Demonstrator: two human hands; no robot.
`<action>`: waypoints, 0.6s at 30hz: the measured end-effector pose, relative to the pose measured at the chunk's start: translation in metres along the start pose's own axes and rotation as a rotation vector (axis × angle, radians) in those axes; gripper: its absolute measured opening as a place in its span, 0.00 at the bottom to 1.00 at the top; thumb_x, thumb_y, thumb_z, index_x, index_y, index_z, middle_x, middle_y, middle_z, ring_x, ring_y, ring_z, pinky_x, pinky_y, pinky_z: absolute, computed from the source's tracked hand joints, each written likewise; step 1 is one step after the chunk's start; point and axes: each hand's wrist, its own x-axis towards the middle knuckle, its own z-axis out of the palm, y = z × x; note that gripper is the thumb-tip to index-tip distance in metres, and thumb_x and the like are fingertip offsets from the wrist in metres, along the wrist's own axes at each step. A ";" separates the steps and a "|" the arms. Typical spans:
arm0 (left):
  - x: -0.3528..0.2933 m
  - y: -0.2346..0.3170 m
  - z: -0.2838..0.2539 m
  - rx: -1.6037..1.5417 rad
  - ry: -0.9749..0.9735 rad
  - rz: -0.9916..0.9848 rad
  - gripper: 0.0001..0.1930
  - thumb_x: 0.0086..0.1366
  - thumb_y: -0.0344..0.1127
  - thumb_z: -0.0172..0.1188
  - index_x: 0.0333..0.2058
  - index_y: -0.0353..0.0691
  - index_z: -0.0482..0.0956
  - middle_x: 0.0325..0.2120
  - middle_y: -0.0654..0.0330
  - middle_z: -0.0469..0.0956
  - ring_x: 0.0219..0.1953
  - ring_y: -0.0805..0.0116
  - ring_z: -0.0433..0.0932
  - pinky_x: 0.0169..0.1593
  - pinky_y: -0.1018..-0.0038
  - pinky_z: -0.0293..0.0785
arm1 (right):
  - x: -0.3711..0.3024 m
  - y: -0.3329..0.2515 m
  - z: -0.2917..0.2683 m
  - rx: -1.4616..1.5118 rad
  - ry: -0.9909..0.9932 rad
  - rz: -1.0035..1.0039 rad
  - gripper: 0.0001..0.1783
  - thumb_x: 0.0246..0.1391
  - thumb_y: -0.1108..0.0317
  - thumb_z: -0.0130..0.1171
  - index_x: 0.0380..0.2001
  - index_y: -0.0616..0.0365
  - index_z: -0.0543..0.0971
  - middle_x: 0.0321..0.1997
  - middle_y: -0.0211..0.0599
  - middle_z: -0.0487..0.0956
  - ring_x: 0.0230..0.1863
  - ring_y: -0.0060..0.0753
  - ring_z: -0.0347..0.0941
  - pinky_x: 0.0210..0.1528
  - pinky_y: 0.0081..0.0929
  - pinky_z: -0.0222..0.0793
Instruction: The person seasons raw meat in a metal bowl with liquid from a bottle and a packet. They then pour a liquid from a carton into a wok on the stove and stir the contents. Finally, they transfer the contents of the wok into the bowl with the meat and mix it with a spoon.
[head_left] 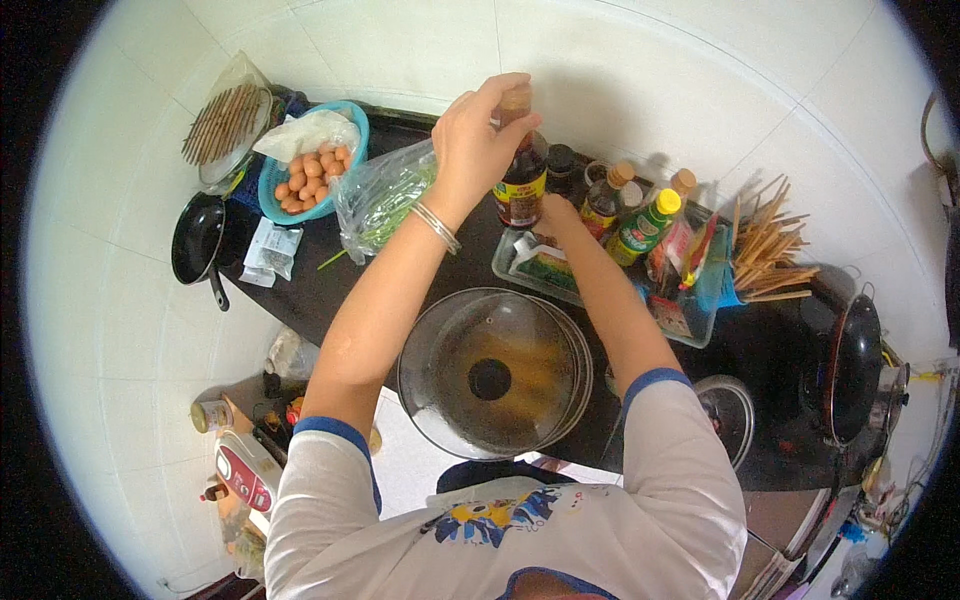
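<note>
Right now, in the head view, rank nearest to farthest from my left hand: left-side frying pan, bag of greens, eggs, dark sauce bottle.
1. Dark sauce bottle, in your left hand.
2. Bag of greens, to its left.
3. Eggs, in the blue basket beyond.
4. Frying pan, farther left.

Dark bottle [522, 185] partly behind left fingers [522, 126]

You have bright, fairly even light on the pale tiled wall [640, 50], where a soft grey shadow spreads to the right of your raised left hand [468, 140], so the light seems to reach you from the left. Whitish reflections veil the glass lid [485, 335] below you. Toward the rim, tile seams [497, 35] bow, black corners close in, and the red-and-white appliance [247, 472] looks soft.
</note>
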 end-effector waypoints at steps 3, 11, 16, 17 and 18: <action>0.002 0.003 0.006 0.008 -0.003 -0.002 0.20 0.49 0.35 0.67 0.43 0.45 0.75 0.31 0.55 0.79 0.25 0.68 0.78 0.28 0.76 0.74 | -0.034 -0.016 -0.030 -0.100 -0.063 -0.060 0.17 0.39 0.68 0.58 0.34 0.66 0.75 0.38 0.53 0.76 0.42 0.51 0.72 0.44 0.41 0.70; 0.004 0.010 0.039 -0.007 -0.069 0.040 0.19 0.50 0.39 0.66 0.42 0.46 0.74 0.28 0.55 0.78 0.25 0.63 0.77 0.28 0.72 0.73 | -0.114 -0.001 -0.055 -0.145 0.053 -0.275 0.09 0.39 0.76 0.52 0.29 0.63 0.75 0.33 0.50 0.76 0.39 0.51 0.71 0.41 0.40 0.67; -0.007 0.003 0.071 -0.030 -0.168 0.013 0.18 0.50 0.40 0.65 0.41 0.48 0.74 0.27 0.56 0.76 0.28 0.60 0.75 0.31 0.68 0.72 | -0.126 0.000 -0.050 -0.004 0.094 -0.130 0.12 0.39 0.75 0.54 0.32 0.62 0.75 0.34 0.50 0.74 0.43 0.51 0.69 0.44 0.39 0.66; -0.011 0.001 0.075 -0.021 -0.192 0.001 0.18 0.49 0.40 0.65 0.40 0.47 0.74 0.28 0.57 0.77 0.30 0.59 0.75 0.34 0.67 0.72 | -0.126 0.004 -0.048 -0.014 0.117 -0.155 0.12 0.39 0.75 0.55 0.33 0.62 0.75 0.34 0.50 0.74 0.43 0.50 0.69 0.44 0.39 0.66; -0.017 0.000 0.079 -0.012 -0.218 -0.013 0.18 0.49 0.39 0.64 0.40 0.46 0.74 0.29 0.58 0.77 0.33 0.57 0.75 0.36 0.65 0.72 | -0.128 0.003 -0.048 -0.023 0.137 -0.181 0.13 0.39 0.74 0.55 0.33 0.62 0.74 0.35 0.50 0.74 0.44 0.50 0.69 0.45 0.39 0.66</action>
